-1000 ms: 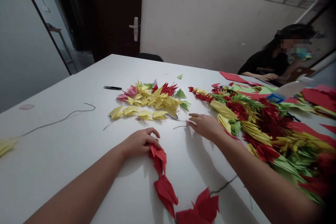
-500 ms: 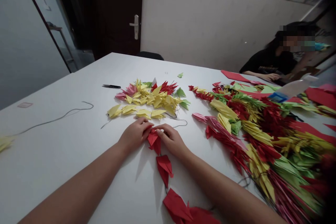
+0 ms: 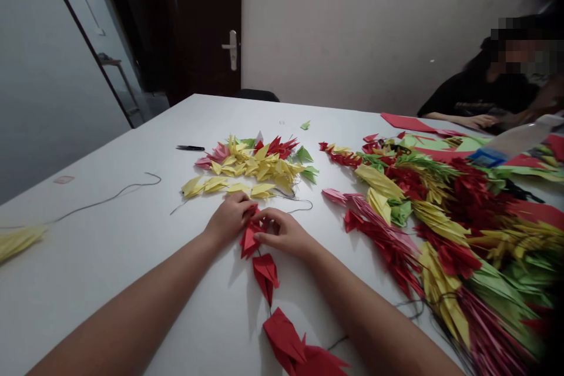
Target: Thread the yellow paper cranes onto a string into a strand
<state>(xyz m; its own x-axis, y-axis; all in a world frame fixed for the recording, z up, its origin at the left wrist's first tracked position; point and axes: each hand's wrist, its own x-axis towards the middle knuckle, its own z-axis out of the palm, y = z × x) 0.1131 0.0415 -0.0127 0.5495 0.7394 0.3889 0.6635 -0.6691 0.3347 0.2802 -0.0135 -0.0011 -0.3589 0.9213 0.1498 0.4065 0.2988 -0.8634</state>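
A string of folded red paper pieces (image 3: 265, 273) runs down the white table (image 3: 185, 329) toward me, threaded on a dark cord. At its far end my left hand (image 3: 231, 218) pinches the top of a red folded paper piece (image 3: 249, 241). My right hand (image 3: 286, 232) touches the same piece from the right, thumb and fingers curved around its side. Just beyond my hands lies a row of yellow folded paper pieces (image 3: 229, 185) on a thread. Behind it is a pile of yellow, red, pink and green folded pieces (image 3: 264, 163).
Heaped folded-paper strings (image 3: 423, 205) cover the table's right side, with a plastic bottle (image 3: 506, 144) among them. A co-worker (image 3: 484, 94) sits at the far right. Black-handled snips (image 3: 190, 147) lie left of the pile. A loose cord (image 3: 110, 197) stretches leftward to a yellow paper piece (image 3: 20, 242).
My right hand has slid slightly down the red piece and its fingers have opened a little. My left hand stays pinched at the top. The view has shifted slightly.
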